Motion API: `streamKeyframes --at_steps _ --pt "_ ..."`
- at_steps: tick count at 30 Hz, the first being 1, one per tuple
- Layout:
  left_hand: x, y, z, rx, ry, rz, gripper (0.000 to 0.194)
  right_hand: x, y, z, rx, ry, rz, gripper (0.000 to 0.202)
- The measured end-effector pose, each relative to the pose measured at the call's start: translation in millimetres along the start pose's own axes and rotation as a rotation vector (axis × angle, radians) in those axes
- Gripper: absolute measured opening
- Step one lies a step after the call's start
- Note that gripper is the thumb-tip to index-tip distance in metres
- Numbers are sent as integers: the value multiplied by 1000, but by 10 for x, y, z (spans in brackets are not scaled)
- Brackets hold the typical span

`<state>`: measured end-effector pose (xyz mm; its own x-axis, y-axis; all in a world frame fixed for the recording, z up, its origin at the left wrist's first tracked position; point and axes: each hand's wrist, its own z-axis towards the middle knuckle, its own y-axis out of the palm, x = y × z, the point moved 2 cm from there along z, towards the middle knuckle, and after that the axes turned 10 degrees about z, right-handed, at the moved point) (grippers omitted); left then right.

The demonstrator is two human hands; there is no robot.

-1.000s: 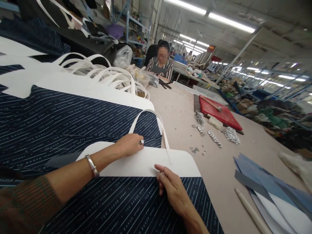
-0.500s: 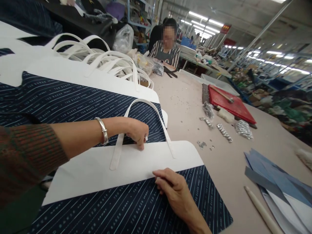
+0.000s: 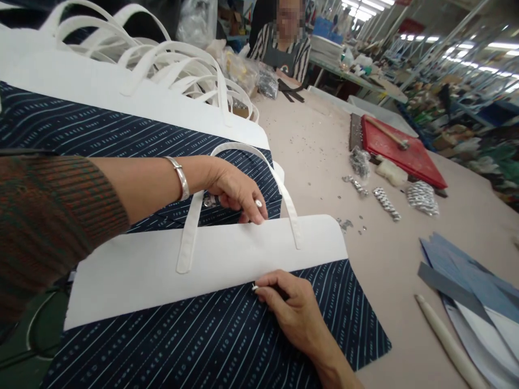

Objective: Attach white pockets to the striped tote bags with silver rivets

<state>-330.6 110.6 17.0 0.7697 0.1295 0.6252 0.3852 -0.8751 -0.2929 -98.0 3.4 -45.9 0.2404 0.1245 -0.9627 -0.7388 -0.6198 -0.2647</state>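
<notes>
A flat bag panel lies in front of me, with a white band along its top and navy striped fabric below. A white strap handle is fixed to the band at both ends. Reaching through the handle loop, my left hand is closed at the band's top edge, some fingers hidden behind it. My right hand rests on the navy fabric. Its thumb and forefinger pinch a small shiny metal piece near the seam below the band.
More panels with white handles are stacked beyond. Small metal bits and beaded-looking packets lie on the table. A hammer rests on a red slab. Blue-grey sheets lie at right. A person sits opposite.
My left hand has shifted right along the band's top edge. The metal piece now shows at my right fingertips. The view has tilted down, closer to the panel.
</notes>
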Motion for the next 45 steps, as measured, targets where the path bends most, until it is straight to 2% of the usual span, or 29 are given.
streamKeyframes --at_steps 3,6,10,15,21,27,35,43,45 --pt "10 36 67 -8 -54 164 37 1 6 2 -5 4 -29 9" --pt "57 117 91 -80 -3 227 26 -15 16 4 18 -21 -65 8" --pt "85 182 31 -154 81 108 24 -41 36 -4 13 -89 -74 9" --pt "-63 286 7 -139 15 -114 31 -47 73 -8 20 -135 -97 9" --pt "-214 448 122 -144 -71 -296 34 -52 118 10 40 -154 -182 12" --pt "-235 483 182 -191 -21 -340 29 -60 125 13 51 -152 -215 13" --pt "-235 506 162 -161 3 -356 26 -39 146 29 72 -154 -259 11" --pt "-239 553 238 -229 2 -387 26 -11 187 27 159 -135 -359 17" --pt "-224 557 248 -216 -5 -379 27 -9 207 44 188 -129 -387 18"
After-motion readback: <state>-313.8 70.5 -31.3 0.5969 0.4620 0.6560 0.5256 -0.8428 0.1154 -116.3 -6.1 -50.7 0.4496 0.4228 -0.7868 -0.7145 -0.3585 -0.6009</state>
